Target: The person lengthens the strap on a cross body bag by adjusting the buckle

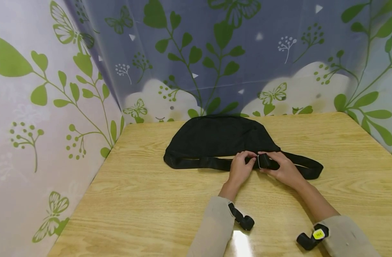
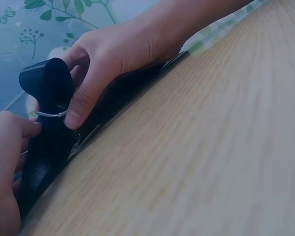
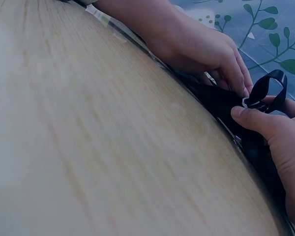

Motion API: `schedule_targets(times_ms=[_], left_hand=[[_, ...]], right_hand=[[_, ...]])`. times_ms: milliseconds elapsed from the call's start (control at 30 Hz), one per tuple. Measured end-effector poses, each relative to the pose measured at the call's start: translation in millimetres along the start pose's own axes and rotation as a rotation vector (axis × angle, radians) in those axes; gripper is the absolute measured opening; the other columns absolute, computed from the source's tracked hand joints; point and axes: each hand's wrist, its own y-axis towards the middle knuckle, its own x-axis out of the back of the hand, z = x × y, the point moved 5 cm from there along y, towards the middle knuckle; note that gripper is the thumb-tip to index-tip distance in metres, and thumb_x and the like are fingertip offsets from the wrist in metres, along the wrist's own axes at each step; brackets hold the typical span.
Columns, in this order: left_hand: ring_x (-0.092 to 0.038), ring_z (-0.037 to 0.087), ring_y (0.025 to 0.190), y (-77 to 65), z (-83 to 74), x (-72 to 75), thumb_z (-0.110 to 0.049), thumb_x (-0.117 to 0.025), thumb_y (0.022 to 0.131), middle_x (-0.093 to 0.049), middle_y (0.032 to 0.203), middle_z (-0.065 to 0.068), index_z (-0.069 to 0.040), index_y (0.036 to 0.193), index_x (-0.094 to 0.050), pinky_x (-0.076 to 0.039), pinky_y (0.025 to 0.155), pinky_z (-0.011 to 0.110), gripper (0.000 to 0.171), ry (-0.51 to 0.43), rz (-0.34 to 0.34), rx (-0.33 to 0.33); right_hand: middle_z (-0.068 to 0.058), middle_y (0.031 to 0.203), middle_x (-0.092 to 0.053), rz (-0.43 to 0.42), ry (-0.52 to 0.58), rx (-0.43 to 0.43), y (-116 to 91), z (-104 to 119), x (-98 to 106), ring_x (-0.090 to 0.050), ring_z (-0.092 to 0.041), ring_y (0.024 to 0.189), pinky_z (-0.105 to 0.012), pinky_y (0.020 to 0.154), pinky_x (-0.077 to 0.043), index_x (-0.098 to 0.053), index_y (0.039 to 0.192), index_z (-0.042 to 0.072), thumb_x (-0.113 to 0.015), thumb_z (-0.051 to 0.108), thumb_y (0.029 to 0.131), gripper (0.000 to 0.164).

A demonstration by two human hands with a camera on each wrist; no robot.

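A black waist bag (image 1: 215, 137) lies on the table, its long strap (image 1: 212, 162) stretched along the near side. Through a thin metal slider buckle (image 2: 51, 114) the strap rises in a small loop (image 3: 280, 81). My left hand (image 1: 241, 167) pinches the strap just left of the buckle. On the other side, my right hand (image 1: 284, 169) grips the buckle and strap, its thumb (image 3: 248, 118) on the near edge. The right hand's fingers behind the loop are partly hidden.
A wood-grain table (image 1: 135, 207) carries the bag. Printed fabric with leaves and butterflies hangs as a back wall (image 1: 189, 35) and a left side wall (image 1: 19, 107). Black straps (image 1: 244, 219) dangle from both sleeves over the table.
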Motion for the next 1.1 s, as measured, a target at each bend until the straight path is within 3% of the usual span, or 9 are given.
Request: schedule_targets(times_ms=[133,233,333,500,600,700,833,1100], left_hand=[[-0.054,0.010,0.090,-0.6,1.2,1.4,-0.016,-0.062,0.089,-0.062,0.093,-0.006,-0.014,0.095,-0.067,-0.042,0.080,0.024,0.008,0.017,-0.029,0.044],[-0.055,0.011,0.091,-0.8,2.2,2.2,-0.016,-0.062,0.088,-0.062,0.093,-0.006,-0.015,0.093,-0.067,-0.041,0.082,0.025,0.007,0.044,-0.046,0.069],[-0.055,0.011,0.092,-0.5,3.4,1.3,-0.016,-0.062,0.088,-0.062,0.093,-0.006,-0.015,0.094,-0.067,-0.040,0.084,0.025,0.007,0.061,-0.030,0.080],[-0.055,0.010,0.094,-0.3,4.1,-2.4,-0.015,-0.064,0.085,-0.061,0.099,-0.006,-0.018,0.104,-0.063,-0.037,0.089,0.027,0.019,0.116,0.102,0.042],[-0.054,0.009,0.096,-0.8,3.4,-4.8,-0.020,-0.069,0.078,-0.058,0.105,-0.006,-0.022,0.117,-0.056,-0.035,0.090,0.027,0.040,0.181,0.205,-0.010],[-0.052,0.010,0.098,-1.8,2.2,-6.3,-0.032,-0.073,0.076,-0.056,0.110,-0.006,-0.026,0.126,-0.049,-0.035,0.090,0.028,0.056,0.251,0.267,-0.065],[-0.050,0.012,0.102,-3.1,1.8,-6.7,-0.048,-0.071,0.075,-0.055,0.116,-0.006,-0.028,0.129,-0.048,-0.034,0.093,0.030,0.063,0.281,0.281,-0.096],[-0.052,0.012,0.096,-3.7,-1.2,-5.0,-0.054,-0.070,0.072,-0.055,0.112,-0.006,-0.031,0.132,-0.047,-0.037,0.089,0.027,0.068,0.340,0.262,-0.143]], right_hand=[[-0.011,0.114,-0.058,0.031,0.004,-0.054,-1,-1,0,-0.051,-0.033,0.104,-0.050,0.083,-0.039,-0.058,0.122,0.011,-0.082,0.015,0.067,0.060],[-0.016,0.116,-0.056,0.068,0.018,-0.102,-2,-3,-2,-0.052,-0.036,0.103,-0.053,0.082,-0.040,-0.054,0.126,0.011,-0.081,0.015,0.070,0.062],[-0.019,0.114,-0.055,0.102,0.044,-0.133,-3,-5,-3,-0.052,-0.037,0.100,-0.054,0.081,-0.039,-0.051,0.127,0.005,-0.074,0.004,0.076,0.056],[-0.019,0.103,-0.057,0.109,0.060,-0.156,-4,-7,-2,-0.052,-0.035,0.097,-0.053,0.082,-0.039,-0.054,0.118,-0.003,-0.062,-0.010,0.079,0.040],[-0.017,0.096,-0.058,0.085,0.038,-0.147,-4,-8,-1,-0.053,-0.034,0.092,-0.052,0.079,-0.040,-0.056,0.112,-0.004,-0.064,-0.007,0.080,0.034],[-0.016,0.093,-0.059,0.060,0.017,-0.134,-4,-9,-1,-0.054,-0.033,0.089,-0.051,0.077,-0.041,-0.057,0.109,-0.003,-0.066,-0.006,0.079,0.031],[-0.016,0.093,-0.060,0.038,0.009,-0.134,-4,-11,-1,-0.056,-0.033,0.087,-0.050,0.076,-0.043,-0.058,0.106,-0.003,-0.067,-0.006,0.079,0.029],[-0.017,0.089,-0.062,-0.020,-0.008,-0.101,-3,-7,2,-0.058,-0.032,0.081,-0.047,0.070,-0.045,-0.062,0.099,-0.003,-0.069,-0.008,0.076,0.025]])
